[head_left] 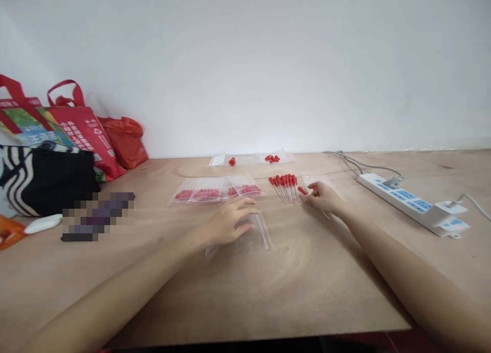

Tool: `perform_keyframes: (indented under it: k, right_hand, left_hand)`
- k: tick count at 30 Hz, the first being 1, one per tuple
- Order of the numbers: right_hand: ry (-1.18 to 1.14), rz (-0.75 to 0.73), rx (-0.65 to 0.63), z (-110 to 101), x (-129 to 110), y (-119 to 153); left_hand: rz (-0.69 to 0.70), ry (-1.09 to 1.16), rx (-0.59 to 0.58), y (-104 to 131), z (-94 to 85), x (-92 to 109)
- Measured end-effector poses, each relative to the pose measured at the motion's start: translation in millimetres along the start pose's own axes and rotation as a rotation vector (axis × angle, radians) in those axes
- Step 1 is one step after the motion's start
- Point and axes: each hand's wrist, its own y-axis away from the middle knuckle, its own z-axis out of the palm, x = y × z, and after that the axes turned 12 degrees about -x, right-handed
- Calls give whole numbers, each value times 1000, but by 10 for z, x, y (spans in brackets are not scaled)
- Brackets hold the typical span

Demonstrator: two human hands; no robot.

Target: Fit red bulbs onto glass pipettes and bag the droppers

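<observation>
My left hand [233, 221], fingers apart and holding nothing, is over a clear zip bag [255, 236] lying on the table. My right hand [324, 197] has its thumb and fingers pinched on a red-topped dropper [303, 190], partly hidden by the fingers. Just left of it, a row of several red-topped droppers [284, 181] lies with the clear stems toward me. Filled bags of red-topped pieces [207, 193] overlap beyond my left hand. Another clear bag [318, 179] lies flat behind my right hand.
Bags with red pieces [272, 159] lie at the back by the wall. A white power strip [406, 199] with grey cables is at the right. Shopping bags [90, 133], a black striped bag [49, 179], a white object [43, 224] and a pixelated dark item [99, 216] sit left.
</observation>
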Motion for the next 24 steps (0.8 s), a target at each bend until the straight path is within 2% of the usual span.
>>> perform_keyframes:
  k: [2, 5, 9, 16, 24]
  right_hand:
    - [-96, -34, 21, -14, -42, 14]
    - [-322, -112, 3, 25, -187, 100]
    - [-594, -218, -86, 230, -415, 276]
    - [-677, -302, 12, 591, -518, 374]
    - [-747, -300, 3, 660, -596, 411]
  left_hand:
    - [-8, 3, -24, 117, 106, 29]
    - [-85, 50, -133, 255, 207, 38]
    - [-139, 102, -177, 234, 276, 53]
    - [-113, 103, -120, 108, 336, 96]
    - [-105, 92, -113, 113, 336, 93]
